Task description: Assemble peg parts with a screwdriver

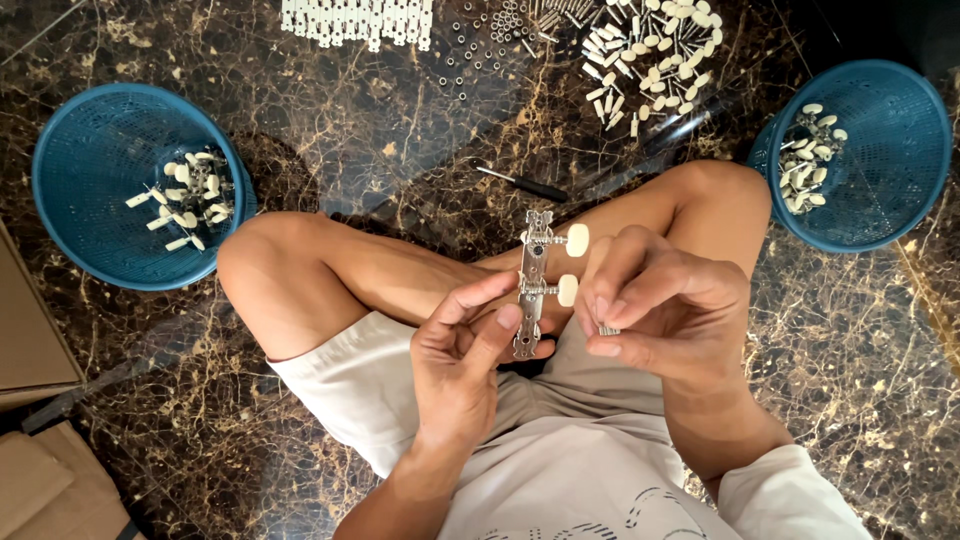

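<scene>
My left hand (462,345) pinches a narrow metal plate (531,270) near its lower end and holds it upright over my crossed legs. Two cream knobs (573,262) stick out from the plate's right side. My right hand (660,305) is curled just right of the plate, fingertips near the lower knob, and holds a small ribbed metal piece (609,329) under the fingers.
A blue basket (85,165) with several cream pegs stands at left, another blue basket (890,130) at right. On the dark marble floor lie loose cream pegs (650,55), small metal rings (490,40), white strips (360,20) and a screwdriver (525,184). Cardboard (30,350) sits at far left.
</scene>
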